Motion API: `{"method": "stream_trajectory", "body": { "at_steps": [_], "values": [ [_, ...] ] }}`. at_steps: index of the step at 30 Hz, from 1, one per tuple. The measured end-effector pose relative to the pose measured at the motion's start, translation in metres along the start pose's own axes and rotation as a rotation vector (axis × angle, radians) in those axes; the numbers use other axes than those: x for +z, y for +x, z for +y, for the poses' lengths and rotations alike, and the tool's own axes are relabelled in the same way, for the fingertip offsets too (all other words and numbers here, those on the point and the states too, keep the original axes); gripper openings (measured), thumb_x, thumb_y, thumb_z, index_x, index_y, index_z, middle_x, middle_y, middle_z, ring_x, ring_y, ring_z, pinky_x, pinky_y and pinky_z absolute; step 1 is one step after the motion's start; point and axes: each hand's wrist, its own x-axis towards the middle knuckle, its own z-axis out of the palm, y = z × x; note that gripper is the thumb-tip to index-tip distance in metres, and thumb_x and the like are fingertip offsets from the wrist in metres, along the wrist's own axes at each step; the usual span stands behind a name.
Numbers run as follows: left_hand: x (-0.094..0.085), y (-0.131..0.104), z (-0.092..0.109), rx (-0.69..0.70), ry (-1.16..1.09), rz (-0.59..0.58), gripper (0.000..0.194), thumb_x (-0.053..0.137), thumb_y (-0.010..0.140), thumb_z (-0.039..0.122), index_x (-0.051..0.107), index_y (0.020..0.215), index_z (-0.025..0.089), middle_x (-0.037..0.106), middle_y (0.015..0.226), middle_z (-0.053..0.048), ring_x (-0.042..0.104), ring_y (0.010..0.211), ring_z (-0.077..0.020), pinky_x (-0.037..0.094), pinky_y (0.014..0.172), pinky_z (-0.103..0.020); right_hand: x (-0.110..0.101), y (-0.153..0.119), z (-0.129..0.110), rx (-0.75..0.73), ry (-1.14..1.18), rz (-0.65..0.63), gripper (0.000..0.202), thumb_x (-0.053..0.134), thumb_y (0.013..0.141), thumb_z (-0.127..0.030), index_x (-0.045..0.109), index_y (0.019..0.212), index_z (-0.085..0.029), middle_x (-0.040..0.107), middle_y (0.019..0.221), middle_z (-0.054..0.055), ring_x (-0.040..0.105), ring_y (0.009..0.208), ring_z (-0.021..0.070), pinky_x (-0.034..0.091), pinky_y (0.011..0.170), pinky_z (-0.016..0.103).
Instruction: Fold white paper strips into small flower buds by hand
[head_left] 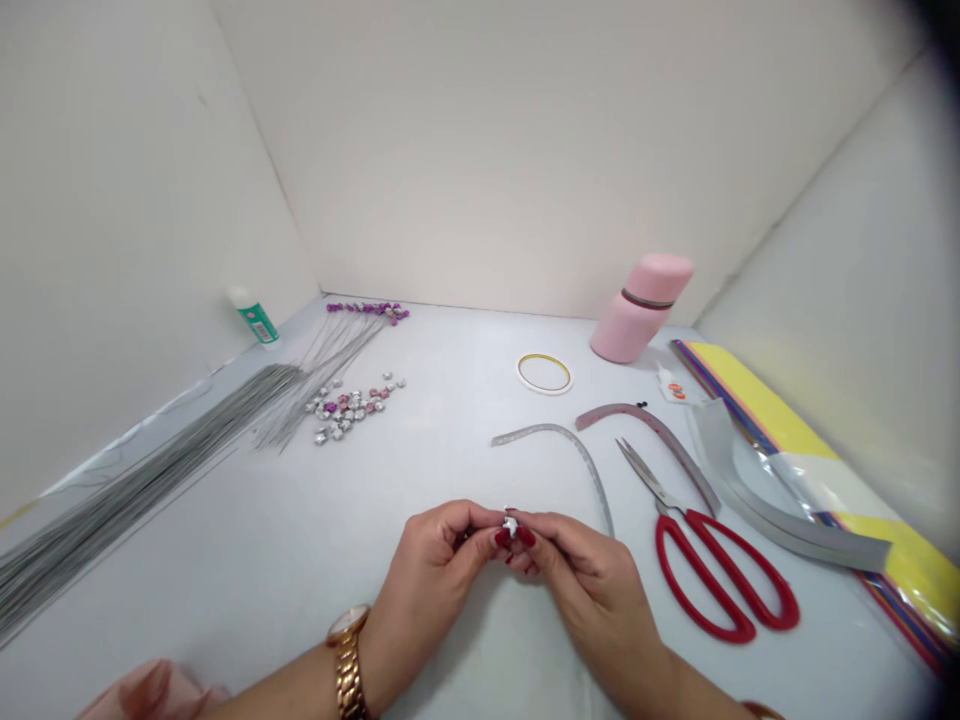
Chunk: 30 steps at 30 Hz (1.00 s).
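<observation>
A small silver folded star (511, 526) is pinched between the fingertips of both hands near the front of the table. My left hand (450, 550) closes on its left side, thumb and index finger together. From the right, my right hand (581, 560) grips the same piece with its thumb and index finger. Just beyond the hands, a curved silver paper strip (574, 445) lies on the table. Loose silver, pink and purple stars (349, 410) are heaped to the left. Behind them, purple stars (367, 309) sit on the ends of thin wires.
A bundle of grey wires (157, 455) spans the left. A glue stick (257, 318), tape roll (544, 373) and pink bottle (642, 308) stand or lie farther back. Red-handled scissors (705, 560), a small glue bottle (670, 386), silver strips (795, 525) and coloured paper packs (750, 390) are at right.
</observation>
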Motion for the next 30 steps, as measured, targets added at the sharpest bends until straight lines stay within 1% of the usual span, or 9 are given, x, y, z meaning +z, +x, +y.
{"method": "stream_trajectory", "body": {
  "at_steps": [5, 10, 15, 18, 21, 24, 27, 30],
  "values": [
    [0.0032, -0.0028, 0.003, -0.001, -0.02, 0.003, 0.015, 0.053, 0.081, 0.024, 0.064, 0.077, 0.014, 0.068, 0.072, -0.003, 0.062, 0.069, -0.0145, 0.05, 0.067, -0.026, 0.0002, -0.0012, -0.0014, -0.079, -0.096, 0.008, 0.02, 0.045, 0.084, -0.013, 0.062, 0.092, -0.019, 0.066, 0.07, 0.001, 0.062, 0.061, 0.0113, 0.052, 0.058, 0.019],
    [0.0071, -0.0033, 0.0071, 0.042, 0.101, 0.054, 0.015, 0.051, 0.082, 0.021, 0.064, 0.076, 0.015, 0.067, 0.073, -0.003, 0.062, 0.07, -0.0134, 0.049, 0.068, -0.023, 0.003, -0.0018, 0.002, -0.108, -0.19, 0.051, 0.021, 0.044, 0.085, -0.014, 0.06, 0.095, -0.02, 0.065, 0.075, 0.002, 0.062, 0.065, 0.0127, 0.051, 0.061, 0.021],
    [0.0089, -0.0043, 0.0062, 0.1, 0.158, 0.088, 0.013, 0.05, 0.082, 0.02, 0.059, 0.092, 0.016, 0.066, 0.082, -0.003, 0.062, 0.075, -0.0134, 0.05, 0.071, -0.024, 0.0028, -0.0014, -0.001, -0.145, -0.224, 0.133, 0.02, 0.045, 0.084, -0.013, 0.06, 0.094, -0.02, 0.065, 0.071, 0.0, 0.062, 0.063, 0.0125, 0.05, 0.059, 0.021],
    [0.0074, -0.007, 0.0054, 0.141, 0.217, 0.079, 0.013, 0.05, 0.082, 0.02, 0.057, 0.092, 0.017, 0.064, 0.084, -0.003, 0.062, 0.076, -0.0128, 0.05, 0.07, -0.023, 0.0021, -0.0024, -0.0031, -0.184, -0.248, 0.149, 0.019, 0.045, 0.084, -0.012, 0.059, 0.094, -0.019, 0.065, 0.072, 0.001, 0.062, 0.063, 0.0127, 0.05, 0.059, 0.021],
    [0.0048, -0.0089, 0.0049, 0.187, 0.324, 0.074, 0.012, 0.05, 0.082, 0.018, 0.058, 0.091, 0.017, 0.063, 0.086, -0.004, 0.06, 0.078, -0.0129, 0.05, 0.069, -0.022, 0.0019, -0.0033, -0.003, -0.197, -0.255, 0.136, 0.019, 0.045, 0.084, -0.012, 0.058, 0.096, -0.018, 0.066, 0.075, 0.002, 0.063, 0.066, 0.0132, 0.051, 0.061, 0.022],
    [0.0025, -0.0088, 0.0053, 0.239, 0.403, 0.087, 0.01, 0.051, 0.081, 0.017, 0.059, 0.087, 0.017, 0.063, 0.081, -0.003, 0.06, 0.075, -0.0122, 0.048, 0.067, -0.021, 0.002, -0.0033, -0.002, -0.194, -0.242, 0.114, 0.019, 0.045, 0.084, -0.012, 0.058, 0.095, -0.018, 0.065, 0.074, 0.002, 0.063, 0.065, 0.0135, 0.051, 0.06, 0.022],
    [0.001, -0.0076, 0.0066, 0.285, 0.456, 0.103, 0.012, 0.049, 0.083, 0.016, 0.06, 0.081, 0.017, 0.064, 0.075, -0.002, 0.059, 0.07, -0.0113, 0.046, 0.065, -0.02, 0.0021, -0.0025, -0.0017, -0.151, -0.221, 0.077, 0.018, 0.045, 0.084, -0.014, 0.057, 0.097, -0.019, 0.065, 0.077, 0.003, 0.063, 0.068, 0.0139, 0.052, 0.061, 0.022],
    [-0.0003, -0.0069, 0.0074, 0.293, 0.498, 0.096, 0.013, 0.047, 0.084, 0.016, 0.059, 0.081, 0.017, 0.063, 0.075, -0.002, 0.058, 0.069, -0.0119, 0.045, 0.064, -0.021, 0.0022, -0.0019, -0.002, -0.132, -0.233, 0.029, 0.018, 0.044, 0.084, -0.014, 0.056, 0.098, -0.019, 0.065, 0.083, 0.005, 0.063, 0.074, 0.0156, 0.052, 0.066, 0.024]
  ]
}}
